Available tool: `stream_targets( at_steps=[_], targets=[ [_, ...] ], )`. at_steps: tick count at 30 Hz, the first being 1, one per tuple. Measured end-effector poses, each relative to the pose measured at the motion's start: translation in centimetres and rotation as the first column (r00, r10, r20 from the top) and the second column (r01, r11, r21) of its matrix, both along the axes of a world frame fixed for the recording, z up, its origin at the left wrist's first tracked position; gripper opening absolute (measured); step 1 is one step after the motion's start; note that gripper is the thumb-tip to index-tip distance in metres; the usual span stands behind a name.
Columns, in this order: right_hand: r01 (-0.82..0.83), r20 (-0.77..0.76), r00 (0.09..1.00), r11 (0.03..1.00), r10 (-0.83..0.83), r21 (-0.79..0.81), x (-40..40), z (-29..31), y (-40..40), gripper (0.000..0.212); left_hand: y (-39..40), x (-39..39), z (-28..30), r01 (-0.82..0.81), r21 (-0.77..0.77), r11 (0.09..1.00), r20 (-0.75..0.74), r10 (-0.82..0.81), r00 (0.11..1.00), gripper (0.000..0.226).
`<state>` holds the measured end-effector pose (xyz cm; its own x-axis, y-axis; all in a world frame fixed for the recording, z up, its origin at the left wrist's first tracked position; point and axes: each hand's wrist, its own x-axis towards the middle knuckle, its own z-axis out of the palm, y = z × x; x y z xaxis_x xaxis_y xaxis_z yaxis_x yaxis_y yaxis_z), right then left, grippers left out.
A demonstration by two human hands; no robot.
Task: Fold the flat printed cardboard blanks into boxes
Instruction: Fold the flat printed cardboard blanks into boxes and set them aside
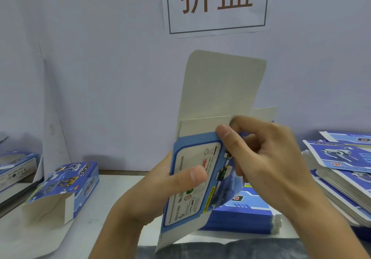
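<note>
Head view: left hand gripping half-formed box at centre, thumb pressed on its panel; right hand pinching an end flap. Folded box at 9 o'clock; flat blanks stacked at 3 o'clock, unfolded.

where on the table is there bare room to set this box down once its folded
Bare tabletop shows between the folded box at left and the left hand. The right side is crowded: one stack of flat blanks under the hands, another stack at far right.
</note>
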<state>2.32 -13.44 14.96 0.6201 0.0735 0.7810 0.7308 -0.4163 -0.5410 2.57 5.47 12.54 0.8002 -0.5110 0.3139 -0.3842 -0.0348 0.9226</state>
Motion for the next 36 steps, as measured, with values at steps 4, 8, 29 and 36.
stream_targets(
  at_steps=[4,8,29,36],
  targets=[
    [-0.117,0.033,0.993,0.993,0.115,0.034,-0.8,0.2,-0.1,0.048,0.0,0.1,0.1,-0.083,-0.058,0.995,0.041,0.085,0.996,0.091],
    [-0.191,0.056,0.98,0.981,0.189,0.031,-1.3,0.4,0.3,0.046,0.0,-0.1,0.2,-0.152,-0.102,0.983,0.063,0.159,0.985,0.087],
    [0.002,0.122,0.991,0.927,-0.052,0.376,1.1,-0.9,1.1,0.037,-0.3,-0.3,1.1,-0.413,-0.404,0.817,-0.047,0.432,0.901,0.029],
    [-0.241,-0.116,0.939,0.858,0.325,0.453,2.9,-2.2,-1.2,0.036,-0.6,0.0,1.3,-0.37,-0.471,0.801,0.027,0.433,0.901,0.026]
  ],
)
